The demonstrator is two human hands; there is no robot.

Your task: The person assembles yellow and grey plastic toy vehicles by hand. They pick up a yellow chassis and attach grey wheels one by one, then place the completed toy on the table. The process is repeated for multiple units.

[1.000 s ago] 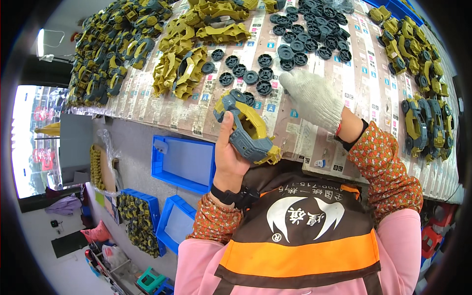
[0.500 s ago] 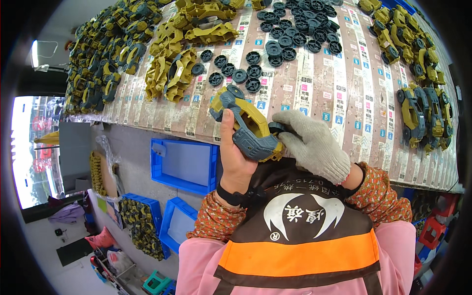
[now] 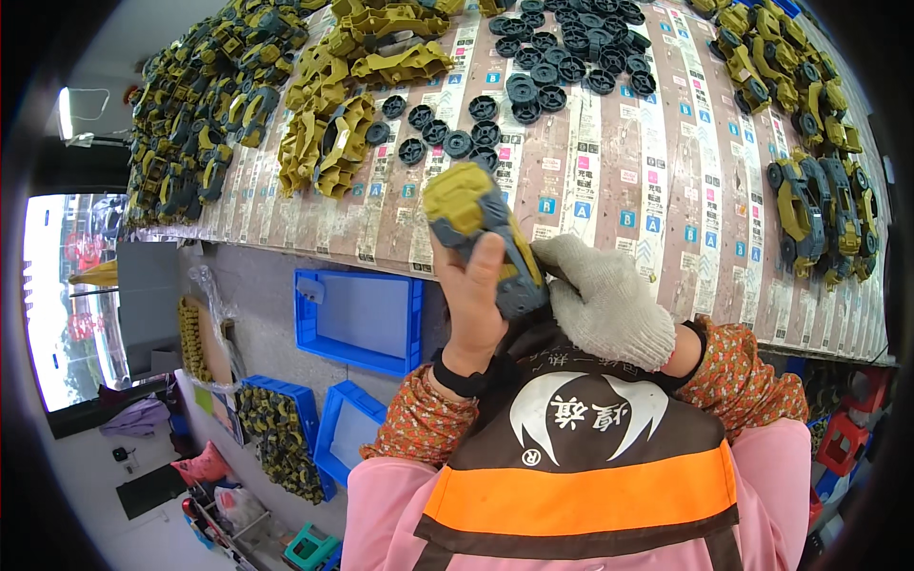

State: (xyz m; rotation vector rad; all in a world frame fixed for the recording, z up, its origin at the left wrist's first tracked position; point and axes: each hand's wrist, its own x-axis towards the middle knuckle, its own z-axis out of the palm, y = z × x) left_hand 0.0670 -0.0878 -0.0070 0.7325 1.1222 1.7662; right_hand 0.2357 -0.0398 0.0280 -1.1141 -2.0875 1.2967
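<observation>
My bare left hand [image 3: 473, 300] is closed round a toy car [image 3: 481, 228] with an olive-yellow and blue-grey body. The car is tilted over the table's near edge, its yellow end pointing up and away. On its right side, the curled fingers of my right hand [image 3: 609, 300], in a pale knitted glove, press close to the car's near end. Whatever those fingers pinch is hidden by the glove and the car. Beyond the car lie several loose black wheels [image 3: 458, 144], with a larger heap of wheels [image 3: 600, 43] farther back.
Olive-yellow car shells [image 3: 324, 133] lie left of the wheels on the paper-covered table [image 3: 609, 181]. A big pile of cars [image 3: 205, 105] fills the far left; more cars [image 3: 819, 214] stand at the right. Below the table edge are blue trays [image 3: 357, 319] and a crate of cars [image 3: 276, 433].
The toy car has been turned over in my left hand, so its open side no longer shows. The black wheel at my right fingertips has gone out of sight.
</observation>
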